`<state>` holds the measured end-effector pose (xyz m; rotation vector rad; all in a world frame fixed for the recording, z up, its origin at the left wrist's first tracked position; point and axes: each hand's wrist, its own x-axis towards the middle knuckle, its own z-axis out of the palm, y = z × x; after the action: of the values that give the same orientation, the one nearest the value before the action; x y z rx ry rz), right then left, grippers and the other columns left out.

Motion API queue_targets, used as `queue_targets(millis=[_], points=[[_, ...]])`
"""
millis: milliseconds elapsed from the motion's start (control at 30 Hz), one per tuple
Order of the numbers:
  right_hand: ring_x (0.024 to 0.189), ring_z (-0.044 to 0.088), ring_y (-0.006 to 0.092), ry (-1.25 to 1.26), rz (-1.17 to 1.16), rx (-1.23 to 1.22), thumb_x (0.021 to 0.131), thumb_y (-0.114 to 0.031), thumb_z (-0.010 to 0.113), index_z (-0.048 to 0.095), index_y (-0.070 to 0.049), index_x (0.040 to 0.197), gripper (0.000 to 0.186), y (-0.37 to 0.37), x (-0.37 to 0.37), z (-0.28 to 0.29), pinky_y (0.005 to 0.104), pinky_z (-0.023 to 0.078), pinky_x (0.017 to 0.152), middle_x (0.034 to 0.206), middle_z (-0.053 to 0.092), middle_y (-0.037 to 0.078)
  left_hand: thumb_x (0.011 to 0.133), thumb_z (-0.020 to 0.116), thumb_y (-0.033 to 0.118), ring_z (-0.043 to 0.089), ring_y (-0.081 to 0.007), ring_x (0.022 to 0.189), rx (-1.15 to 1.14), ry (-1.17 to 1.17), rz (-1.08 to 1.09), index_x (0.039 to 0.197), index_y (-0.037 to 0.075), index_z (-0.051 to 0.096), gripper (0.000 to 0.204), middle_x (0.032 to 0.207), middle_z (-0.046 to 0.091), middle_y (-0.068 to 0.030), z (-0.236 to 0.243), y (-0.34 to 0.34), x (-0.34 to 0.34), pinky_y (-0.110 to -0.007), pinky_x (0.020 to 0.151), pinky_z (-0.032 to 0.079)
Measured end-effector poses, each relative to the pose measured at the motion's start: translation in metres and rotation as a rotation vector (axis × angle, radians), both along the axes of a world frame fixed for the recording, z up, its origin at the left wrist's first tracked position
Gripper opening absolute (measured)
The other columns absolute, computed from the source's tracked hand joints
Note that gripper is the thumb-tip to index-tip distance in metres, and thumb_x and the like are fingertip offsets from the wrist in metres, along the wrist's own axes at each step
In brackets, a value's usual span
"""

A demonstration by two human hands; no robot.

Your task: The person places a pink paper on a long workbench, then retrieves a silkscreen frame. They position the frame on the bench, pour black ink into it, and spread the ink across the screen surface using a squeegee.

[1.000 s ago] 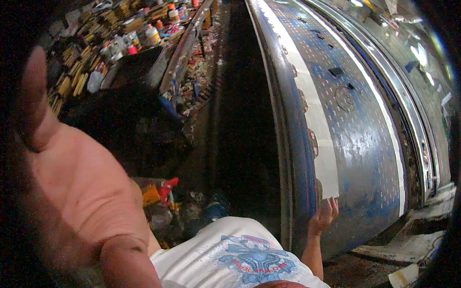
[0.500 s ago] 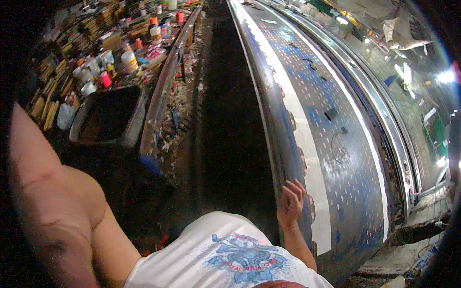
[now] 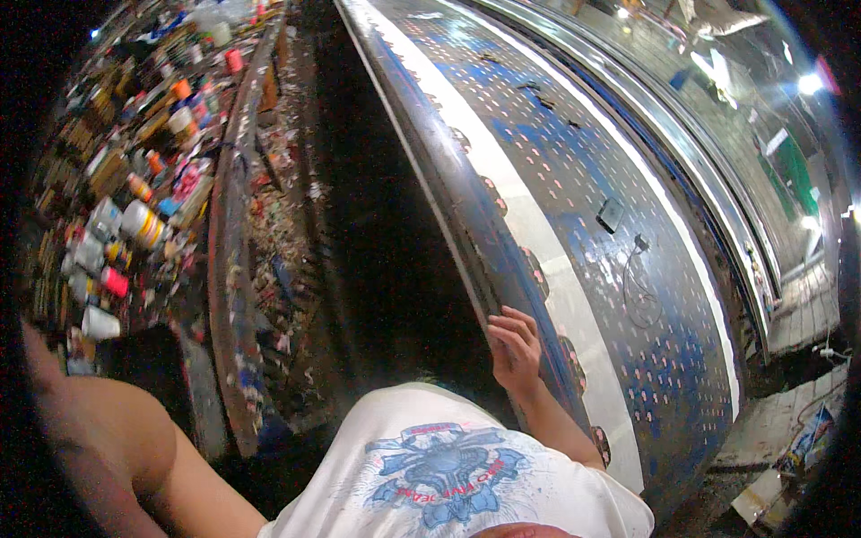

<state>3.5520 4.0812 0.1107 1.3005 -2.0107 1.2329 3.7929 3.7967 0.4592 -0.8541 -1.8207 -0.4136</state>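
Observation:
My right hand [image 3: 516, 350], fingers loosely bent and apart, is at the near side rail [image 3: 444, 188] of a long dark, blue-stained table [image 3: 673, 350] with rows of small pale marks. It holds nothing visible. Beside it a white strip [image 3: 569, 291] runs lengthwise, with dark scalloped pieces along its edge. A black rectangular object [image 3: 610, 215] and a looped cable [image 3: 639, 273] lie on the table. My left arm [image 3: 117, 439] leaves the picture at the lower left; its hand is out of view.
A dark gap [image 3: 377, 269] separates the table from a stained beam [image 3: 235, 269] littered with scraps. Left of that lie bottles, white tubs [image 3: 143, 224], cartons and stacked sticks, with a dark container [image 3: 152, 350]. Metal rails [image 3: 691, 143] run along the table's far side; lamps [image 3: 809, 84] shine beyond.
My view has turned, so the table appears more slanted. My left hand has left the picture. My right hand has moved from the white strip's near end onto the side rail.

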Motion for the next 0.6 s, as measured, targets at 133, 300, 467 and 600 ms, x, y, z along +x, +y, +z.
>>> queue_targets(millis=[133,300,467,600], points=[[0.123,0.074,0.0401,-0.032,0.023,-0.006,0.094,0.006,0.077,0.079,-0.008,0.117,0.026,-0.075,-0.085,0.0,0.0492,0.059,0.106,0.121,0.081,0.012,0.102,0.082,0.024,0.067,-0.0412,0.128,-0.012,-0.048,-0.045,0.151,-0.005,0.05,0.066,0.143,0.066,-0.0295,0.0,-0.073,-0.107,-0.056,0.119,0.05],[0.123,0.074,0.0406,-0.014,0.208,0.021,0.089,0.008,0.075,0.078,-0.008,0.118,0.033,-0.185,-0.169,0.014,0.051,0.06,0.104,0.121,0.08,0.012,0.101,0.083,0.024,0.067,-0.0418,0.131,-0.037,-0.069,0.04,0.154,-0.005,0.049,0.07,0.145,0.065,-0.0305,0.01,-0.153,-0.172,-0.056,0.12,0.049],[0.12,0.075,0.0399,0.014,0.321,0.108,0.086,0.01,0.073,0.08,-0.007,0.115,0.034,-0.269,-0.233,0.025,0.0492,0.06,0.105,0.119,0.082,0.013,0.1,0.084,0.025,0.066,-0.0424,0.133,-0.014,-0.072,0.076,0.157,-0.006,0.047,0.074,0.148,0.064,-0.0315,0.003,-0.25,-0.235,-0.056,0.121,0.047],[0.119,0.076,0.0393,0.032,0.306,0.143,0.085,0.011,0.073,0.08,-0.007,0.115,0.035,-0.35,-0.281,0.015,0.0491,0.061,0.104,0.117,0.082,0.012,0.1,0.085,0.025,0.065,-0.0429,0.135,-0.035,-0.061,0.096,0.159,-0.007,0.046,0.078,0.15,0.063,-0.0324,-0.006,-0.336,-0.273,-0.056,0.122,0.047]])
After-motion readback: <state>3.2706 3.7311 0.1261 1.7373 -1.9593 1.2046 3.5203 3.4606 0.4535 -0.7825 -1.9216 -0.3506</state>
